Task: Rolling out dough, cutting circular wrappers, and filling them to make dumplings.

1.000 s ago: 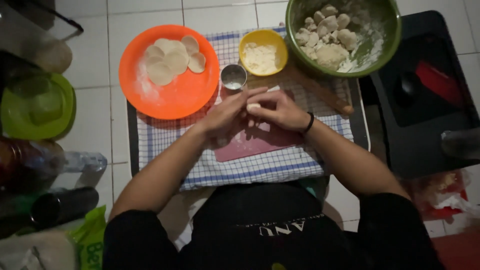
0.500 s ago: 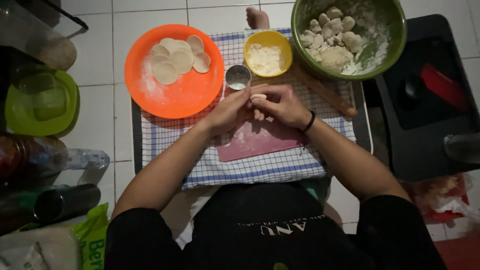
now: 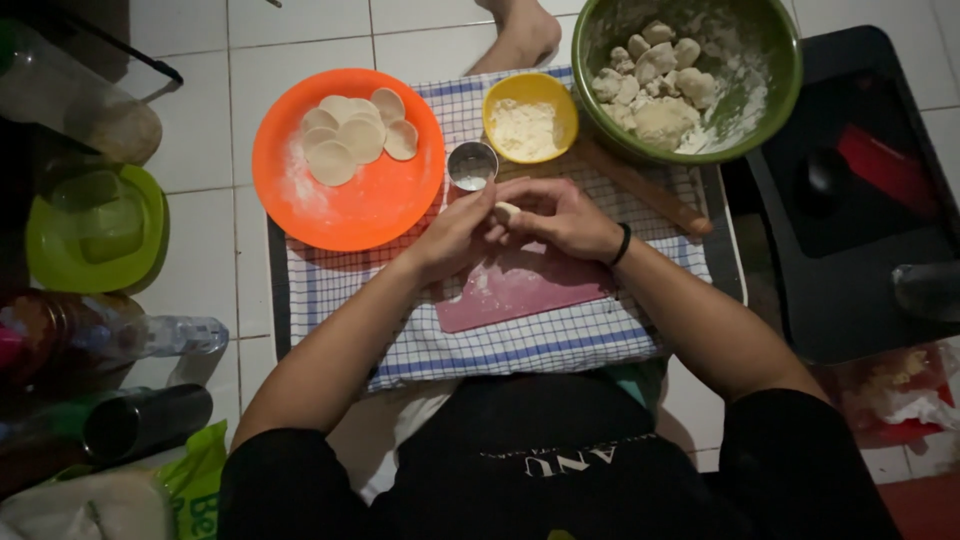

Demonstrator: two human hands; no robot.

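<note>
- The left hand [image 3: 455, 235] and right hand [image 3: 560, 215] meet above a pink board [image 3: 520, 285]; both grips are curled close around one small lump of dough [image 3: 507, 211], pinched between the fingertips of the two hands
- The pink board lies on a blue-and-white checked cloth [image 3: 500, 350], spread on the white tiled floor [image 3: 200, 60]
- One orange plate [image 3: 345, 205] sits left of the hands; on it lie about six flat round dough discs [image 3: 350, 138], overlapping in a cluster
- One small metal cup [image 3: 471, 165] stands just beyond the hands, between the orange plate and one yellow bowl [image 3: 530, 115] of white flour
- One green bowl [image 3: 695, 75], floury inside, holds many rough dough pieces; their count is too crowded to tell
- One wooden rolling pin [image 3: 645, 190] lies slantwise beside the green bowl
- At far left: one lime-green container [image 3: 95, 225], one clear plastic bottle [image 3: 165, 335] on its side, one dark metal flask [image 3: 145, 420]
- A green packet [image 3: 195, 480] with pale lettering shows at the lower left edge
</note>
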